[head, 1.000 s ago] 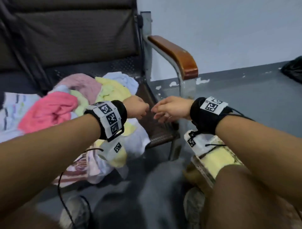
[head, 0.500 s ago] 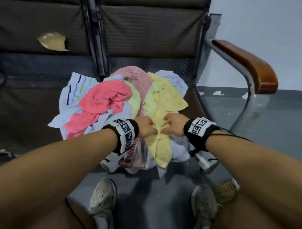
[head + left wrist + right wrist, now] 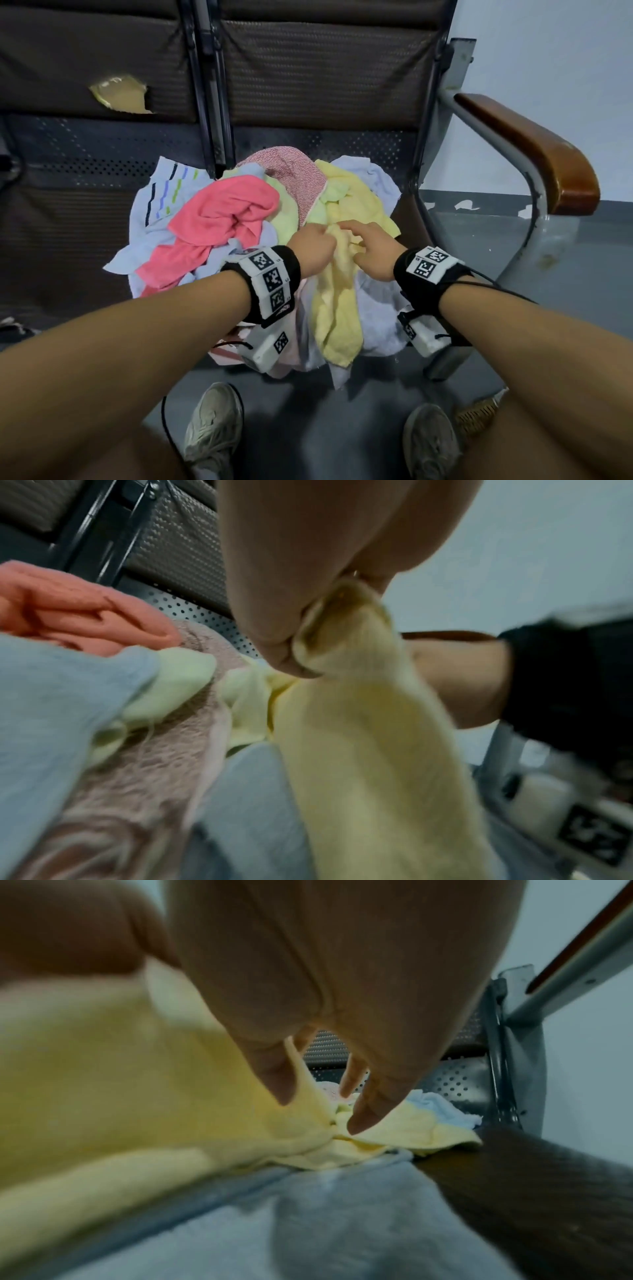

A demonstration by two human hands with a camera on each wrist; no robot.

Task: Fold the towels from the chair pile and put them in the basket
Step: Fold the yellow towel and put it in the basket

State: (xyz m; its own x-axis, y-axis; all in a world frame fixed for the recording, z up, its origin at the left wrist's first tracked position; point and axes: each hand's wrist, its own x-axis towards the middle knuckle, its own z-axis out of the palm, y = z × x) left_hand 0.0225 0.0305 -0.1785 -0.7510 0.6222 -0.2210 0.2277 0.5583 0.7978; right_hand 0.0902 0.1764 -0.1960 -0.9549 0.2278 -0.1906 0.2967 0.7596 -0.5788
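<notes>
The left hand (image 3: 313, 246) pinched a bunched fold of the yellow towel (image 3: 337, 308) between thumb and curled fingers (image 3: 274, 631), and in the left wrist view the cloth ran taut from that pinch down toward the camera. Just beside it, the right hand (image 3: 371, 248) reached over the same towel with its fingers (image 3: 363, 1112) spread and fairly straight, the tips touching the cloth; nothing was closed inside it. The yellow towel lay on top of the pile, draped forward so that its lower end hung over the front edge of the chair (image 3: 308, 75) seat. Under and beside it on the right sat a pale blue towel (image 3: 380, 308), which also hung over the seat edge. To the left lay a pink towel (image 3: 219, 226), crumpled, with a light green towel (image 3: 286, 216) and a speckled red one (image 3: 294, 174) behind it, and a white towel with coloured stripes (image 3: 161, 195) at the far left. All of them rested on the dark seat against the chair back. A wooden armrest (image 3: 534, 154) on a grey metal frame curved out to the right. Below, on the grey floor (image 3: 308, 428), two worn sneakers (image 3: 212, 425) showed, and a corner of the woven basket (image 3: 478, 416) sat just beside the right shoe.
</notes>
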